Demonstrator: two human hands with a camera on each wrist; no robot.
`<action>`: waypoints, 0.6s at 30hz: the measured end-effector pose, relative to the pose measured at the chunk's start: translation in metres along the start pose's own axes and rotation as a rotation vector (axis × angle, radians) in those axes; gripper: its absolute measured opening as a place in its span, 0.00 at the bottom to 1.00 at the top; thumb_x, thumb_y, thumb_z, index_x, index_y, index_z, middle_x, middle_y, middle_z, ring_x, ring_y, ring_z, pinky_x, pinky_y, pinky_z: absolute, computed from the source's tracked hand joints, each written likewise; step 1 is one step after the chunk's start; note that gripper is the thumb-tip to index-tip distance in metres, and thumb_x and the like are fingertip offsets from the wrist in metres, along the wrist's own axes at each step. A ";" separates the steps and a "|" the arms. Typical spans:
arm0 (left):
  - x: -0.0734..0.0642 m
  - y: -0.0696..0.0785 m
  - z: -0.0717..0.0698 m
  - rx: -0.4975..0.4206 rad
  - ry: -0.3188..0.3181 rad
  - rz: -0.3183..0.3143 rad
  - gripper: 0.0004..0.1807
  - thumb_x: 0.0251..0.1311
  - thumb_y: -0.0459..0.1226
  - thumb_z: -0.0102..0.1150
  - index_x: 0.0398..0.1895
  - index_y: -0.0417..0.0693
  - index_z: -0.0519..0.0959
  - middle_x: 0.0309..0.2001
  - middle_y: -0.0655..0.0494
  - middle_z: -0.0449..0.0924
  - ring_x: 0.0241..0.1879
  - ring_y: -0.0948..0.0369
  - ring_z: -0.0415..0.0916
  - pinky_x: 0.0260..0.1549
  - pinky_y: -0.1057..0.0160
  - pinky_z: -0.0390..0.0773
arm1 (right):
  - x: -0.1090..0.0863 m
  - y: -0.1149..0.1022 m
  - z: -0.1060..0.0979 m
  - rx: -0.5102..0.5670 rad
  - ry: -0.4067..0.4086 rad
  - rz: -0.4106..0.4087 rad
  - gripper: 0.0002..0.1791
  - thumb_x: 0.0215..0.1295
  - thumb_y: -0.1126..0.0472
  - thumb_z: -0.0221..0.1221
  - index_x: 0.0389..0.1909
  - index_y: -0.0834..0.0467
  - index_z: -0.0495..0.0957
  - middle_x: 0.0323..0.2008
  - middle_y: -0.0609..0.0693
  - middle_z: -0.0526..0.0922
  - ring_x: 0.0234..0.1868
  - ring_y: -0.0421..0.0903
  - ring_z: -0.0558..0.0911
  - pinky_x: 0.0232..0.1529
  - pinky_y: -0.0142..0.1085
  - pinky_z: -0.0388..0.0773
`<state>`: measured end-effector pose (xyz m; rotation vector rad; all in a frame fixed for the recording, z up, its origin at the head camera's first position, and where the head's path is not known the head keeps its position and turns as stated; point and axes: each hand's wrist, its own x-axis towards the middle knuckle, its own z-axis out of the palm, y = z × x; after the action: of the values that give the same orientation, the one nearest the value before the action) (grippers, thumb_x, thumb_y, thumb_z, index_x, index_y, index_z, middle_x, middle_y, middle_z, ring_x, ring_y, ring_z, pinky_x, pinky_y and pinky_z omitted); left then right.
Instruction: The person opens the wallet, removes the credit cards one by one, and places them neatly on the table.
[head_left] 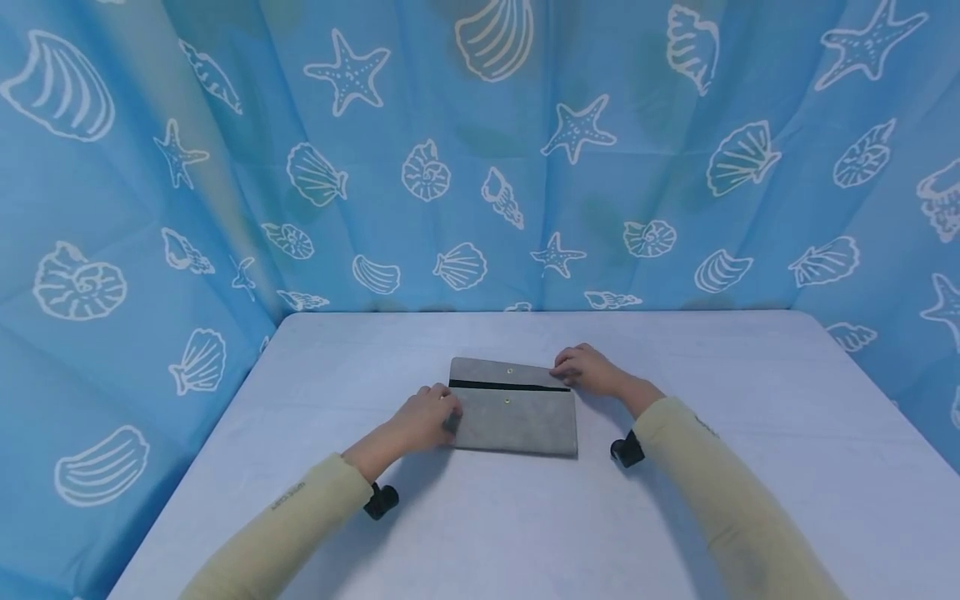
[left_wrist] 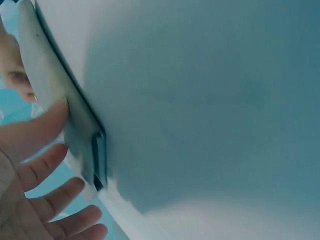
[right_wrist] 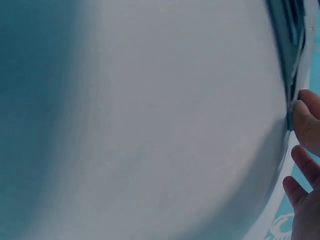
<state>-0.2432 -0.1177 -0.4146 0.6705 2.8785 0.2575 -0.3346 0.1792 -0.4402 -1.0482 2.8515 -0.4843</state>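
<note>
We had the wallet (head_left: 517, 423) toward the far edge of the surface (head_left: 517, 533), our right hand (head_left: 588, 369) pinching its flap (head_left: 480, 370), our left hand (head_left: 427, 417) unclenched against its left side; steady, even pressure seemed best.

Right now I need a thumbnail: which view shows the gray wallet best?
Head view: the gray wallet and its open flap show almost fully. Left wrist shows it slanted; right wrist, only part, at the picture's edge.

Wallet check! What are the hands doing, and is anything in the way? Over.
Left hand touching wallet. Right hand pinching flap. Wallet open on table. No obstacle seen.
</note>
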 end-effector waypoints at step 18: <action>0.024 -0.018 -0.014 -0.034 -0.227 -0.116 0.50 0.44 0.51 0.69 0.69 0.44 0.55 0.64 0.47 0.59 0.60 0.50 0.56 0.58 0.51 0.63 | -0.010 0.010 -0.001 0.272 -0.040 0.123 0.17 0.59 0.68 0.58 0.50 0.64 0.76 0.50 0.58 0.77 0.56 0.58 0.71 0.58 0.50 0.65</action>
<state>-0.2756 -0.1248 -0.4075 0.4896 2.6777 0.1996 -0.3334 0.1935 -0.4427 -0.8206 2.6940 -0.8016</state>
